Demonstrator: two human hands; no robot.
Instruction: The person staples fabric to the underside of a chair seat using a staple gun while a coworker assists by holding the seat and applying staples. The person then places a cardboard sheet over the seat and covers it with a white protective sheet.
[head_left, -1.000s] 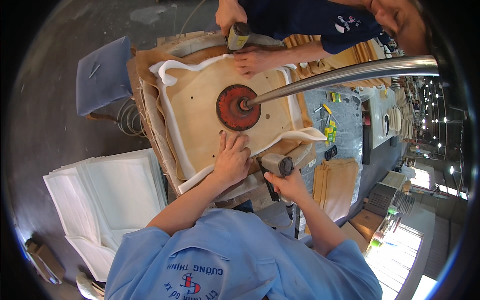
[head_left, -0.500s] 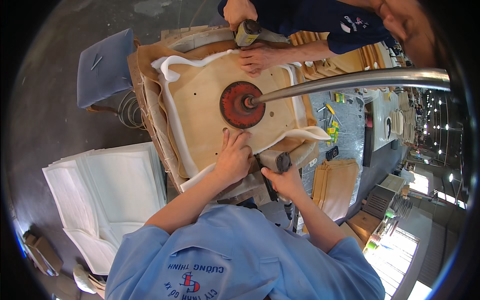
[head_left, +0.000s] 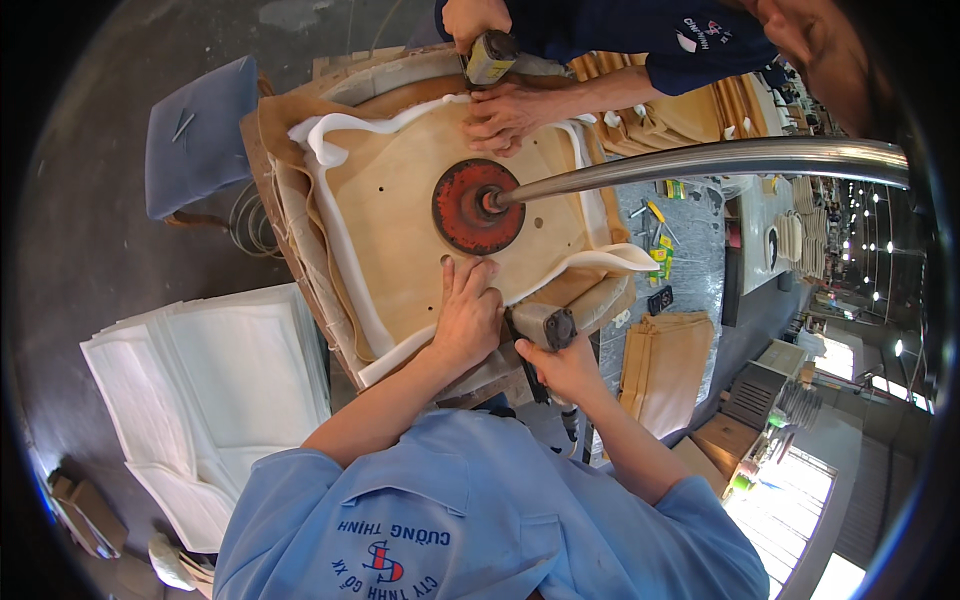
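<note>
A pale wooden seat panel (head_left: 385,235) lies underside up, with white padding (head_left: 345,280) and brown cover material (head_left: 318,215) around its edges. From above, a red round press disc (head_left: 455,222) on a metal rod bears on its middle. My left hand (head_left: 468,312) lies over the near edge, fingers stretched onto the wood; what is under the palm is hidden. My right hand (head_left: 566,368) is closed round the handle of a grey staple gun (head_left: 543,325), its head close beside my left hand at that edge. The gun's nose is hidden.
Across the panel, a co-worker's hand (head_left: 500,115) presses the far edge; the other holds a yellow-black staple gun (head_left: 490,58). White padding sheets (head_left: 220,370) are stacked at left, near a blue upholstered seat (head_left: 205,130). Brown sheets (head_left: 665,365) lie on the right-hand table.
The whole view has shifted slightly, with panel and disc a little further left. My right hand and staple gun have moved slightly relative to the panel; my left hand keeps its place.
</note>
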